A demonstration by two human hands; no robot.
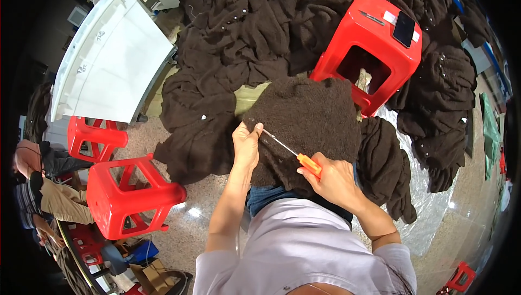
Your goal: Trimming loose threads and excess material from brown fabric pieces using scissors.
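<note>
Across my lap lies a piece of dark brown knitted fabric [315, 108]. My left hand [248, 144] pinches the fabric's left edge between thumb and fingers. In my right hand [335, 180] is a tool with an orange handle [309, 165] and a long thin metal shaft, like a screwdriver or a latch hook. The shaft slants up and left over the fabric, and its tip reaches close to my left thumb. What the tip does there is too small to make out.
Heaped brown fabric [239, 29] spreads ahead of me and to the right. A red stool [347, 29] ahead carries a phone [404, 29] and a small metal tool [372, 18]. A white table [116, 51] and a fallen red stool [106, 197] stand left. People sit at the far left.
</note>
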